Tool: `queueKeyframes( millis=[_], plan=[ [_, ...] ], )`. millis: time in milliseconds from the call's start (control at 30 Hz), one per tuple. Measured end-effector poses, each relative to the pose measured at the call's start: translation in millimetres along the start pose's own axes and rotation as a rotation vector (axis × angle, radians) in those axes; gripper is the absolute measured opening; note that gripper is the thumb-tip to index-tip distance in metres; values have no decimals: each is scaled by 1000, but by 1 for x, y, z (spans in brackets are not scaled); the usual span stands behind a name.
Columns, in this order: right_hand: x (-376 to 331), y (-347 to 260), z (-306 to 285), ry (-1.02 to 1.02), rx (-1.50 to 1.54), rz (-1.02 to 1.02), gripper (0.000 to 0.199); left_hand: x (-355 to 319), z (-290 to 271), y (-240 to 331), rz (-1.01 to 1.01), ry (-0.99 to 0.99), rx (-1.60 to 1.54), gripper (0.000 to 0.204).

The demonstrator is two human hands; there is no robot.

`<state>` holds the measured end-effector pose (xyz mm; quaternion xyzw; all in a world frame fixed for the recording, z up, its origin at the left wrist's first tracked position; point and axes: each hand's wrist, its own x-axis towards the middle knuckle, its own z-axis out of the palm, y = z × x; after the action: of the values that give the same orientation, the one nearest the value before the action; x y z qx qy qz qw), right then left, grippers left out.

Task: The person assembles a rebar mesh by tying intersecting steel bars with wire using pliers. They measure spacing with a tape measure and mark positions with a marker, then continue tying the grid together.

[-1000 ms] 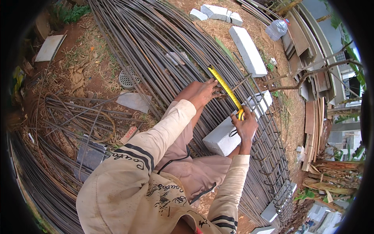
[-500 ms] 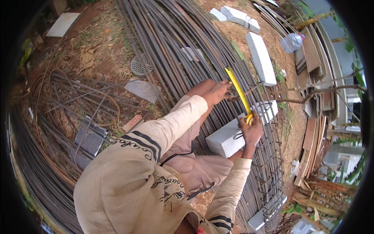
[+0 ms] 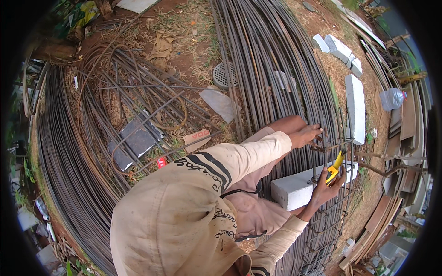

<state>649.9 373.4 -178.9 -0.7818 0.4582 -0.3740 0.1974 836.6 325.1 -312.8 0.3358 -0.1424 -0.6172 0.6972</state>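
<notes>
Your beige long sleeves fill the lower centre of the frame. At right centre, your right hand (image 3: 326, 187) is closed around a yellow-handled tool (image 3: 335, 166) that points up toward a rusty steel cage (image 3: 332, 216) of thin ribbed bars. Just below sits a pale rectangular block (image 3: 294, 189), smooth and chalky. Slightly higher, your left hand (image 3: 307, 135) curls its fingers around a cage bar. Beyond, long dark rods (image 3: 267, 60) run in a curved bundle toward the top. At upper left lies tangled rusty wire (image 3: 133, 92) on red dirt; upper right, more white blocks (image 3: 355, 103).
</notes>
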Motion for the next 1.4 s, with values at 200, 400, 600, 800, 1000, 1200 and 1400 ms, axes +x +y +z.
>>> queueKeyframes(
  millis=[200,400,600,800,1000,1200,1400],
  plan=[
    [-35,13,5,-81,140,59,60,-6,9,7,-33,-28,18,46],
    [-81,24,39,-316,776,754,47,6,0,-4,30,-87,50,24],
    [-104,62,100,-337,1043,1196,49,3,-2,-2,15,-45,94,21],
    [-132,145,193,-477,125,616,66,-2,-1,6,-30,-8,116,28],
    [-171,248,232,-650,-711,128,86,1,22,8,9,-117,142,27],
    [-187,192,212,-712,-587,214,101,-1,-3,-4,34,-61,98,25],
    [-182,189,204,-563,-542,86,95,1,5,-1,26,-85,113,22]
  ],
)
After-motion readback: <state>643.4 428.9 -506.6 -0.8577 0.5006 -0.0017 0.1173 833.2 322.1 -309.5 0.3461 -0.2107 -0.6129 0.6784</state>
